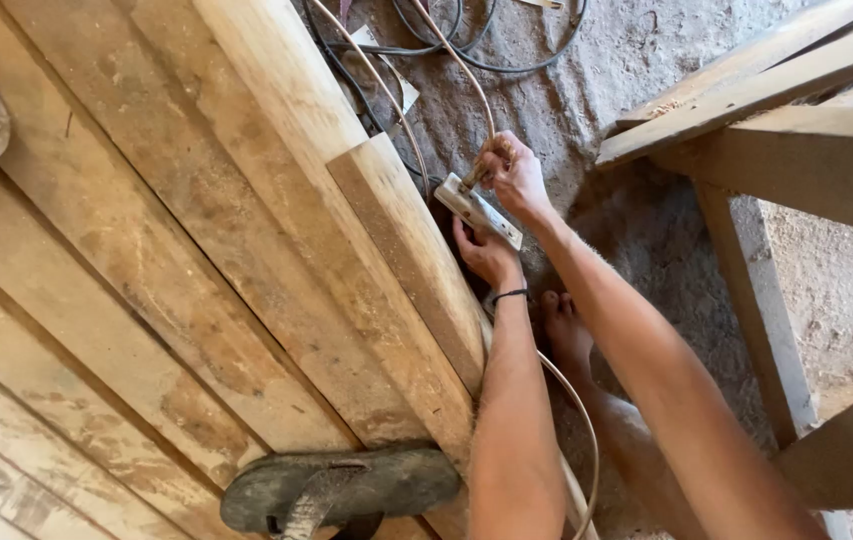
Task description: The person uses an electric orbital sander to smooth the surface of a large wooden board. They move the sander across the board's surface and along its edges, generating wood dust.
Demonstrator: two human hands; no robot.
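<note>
Dusty black sandal (341,488) rests on stacked planks (146,280). Left hand (486,250) steadies a white socket strip (478,210). Right hand (514,175) grips its plug (473,176).

View downward onto a dusty workshop floor. Left and centre: a stack of long, rough wooden planks (176,260) running diagonally from near left to far centre, their faces streaked with sawdust and pale stains. A dark, worn sandal (341,487) lies on the planks at the near edge. Far centre: a grey earthen floor (636,60), lumpy and powdered with dust, crossed by loose dark cables (486,55). Right: the timber frame (776,110) of a bench or trestle, its beams crossing overhead and one pale leg (761,320) descending to the ground. Warm, even daylight falls across the planks; the floor under the frame lies in soft shade.
</note>
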